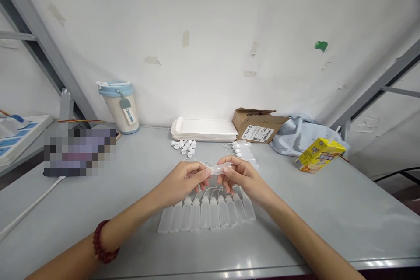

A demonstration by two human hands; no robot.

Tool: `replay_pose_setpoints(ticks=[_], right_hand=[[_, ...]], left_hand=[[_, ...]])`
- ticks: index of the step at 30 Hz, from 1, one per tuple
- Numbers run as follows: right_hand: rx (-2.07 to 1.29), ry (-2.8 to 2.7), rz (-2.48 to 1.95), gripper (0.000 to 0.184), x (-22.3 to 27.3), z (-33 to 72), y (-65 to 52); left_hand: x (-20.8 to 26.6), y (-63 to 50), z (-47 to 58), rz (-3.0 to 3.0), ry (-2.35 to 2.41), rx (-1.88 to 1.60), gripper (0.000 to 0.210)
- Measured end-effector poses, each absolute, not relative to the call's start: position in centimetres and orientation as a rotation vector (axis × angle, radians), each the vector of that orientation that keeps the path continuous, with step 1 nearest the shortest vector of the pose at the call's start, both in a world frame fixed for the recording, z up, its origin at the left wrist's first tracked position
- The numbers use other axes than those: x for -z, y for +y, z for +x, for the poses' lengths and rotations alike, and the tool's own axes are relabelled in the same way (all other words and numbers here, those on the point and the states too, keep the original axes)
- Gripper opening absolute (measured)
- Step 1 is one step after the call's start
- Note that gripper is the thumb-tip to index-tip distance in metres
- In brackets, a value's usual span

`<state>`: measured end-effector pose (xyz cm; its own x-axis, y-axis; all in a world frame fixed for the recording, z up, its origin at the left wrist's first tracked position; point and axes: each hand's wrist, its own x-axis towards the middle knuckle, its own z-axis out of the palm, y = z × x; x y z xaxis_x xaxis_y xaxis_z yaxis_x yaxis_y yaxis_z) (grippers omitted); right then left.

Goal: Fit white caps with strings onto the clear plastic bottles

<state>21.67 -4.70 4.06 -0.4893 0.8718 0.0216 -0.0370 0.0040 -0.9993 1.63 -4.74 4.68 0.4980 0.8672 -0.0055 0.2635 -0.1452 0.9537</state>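
Observation:
Between both hands, above the table, lies a small translucent plastic bottle (220, 168), held sideways. My right hand (241, 173) pinches its body between thumb and fingers. At its neck end, the thumb and fingertips of my left hand (192, 177) are closed on it; the tip is partly covered. Just below the hands, a row of similar squeeze bottles (205, 212) lies side by side, their necks pointing away from me and thin strands at their tops. Several white caps (187, 145) sit in a loose pile behind my left hand. More bottles (243, 145) with white tops lie behind my right hand.
Against the wall are a stack of white flat boxes (205, 129), an open cardboard box (259, 127) and a light blue cloth (292, 133). A yellow carton (320, 155) stands at right. A lidded cup (120, 109), a blurred-out phone-like object (82, 151) and a power strip (22, 138) occupy the left.

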Motion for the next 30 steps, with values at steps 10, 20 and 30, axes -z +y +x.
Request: replay_pose_setpoints(ticks=[10,20,30], right_hand=[[-1.435,-1.576,-0.967,0.029,-3.9,21.5,-5.0],[-1.448,-1.565,-0.961,0.031,-3.9,21.2,-5.2],[-1.203,-1.686,-1.095,0.03,-4.0,21.2,-5.3]], left_hand=[[-4.0,-5.6,2.1,2.061,1.034,-0.988,0.017],[-4.6,-5.7,1.9,2.069,1.063,-0.79,0.031],[-4.9,-5.2,1.4,1.435,0.963,-0.649,0.041]])
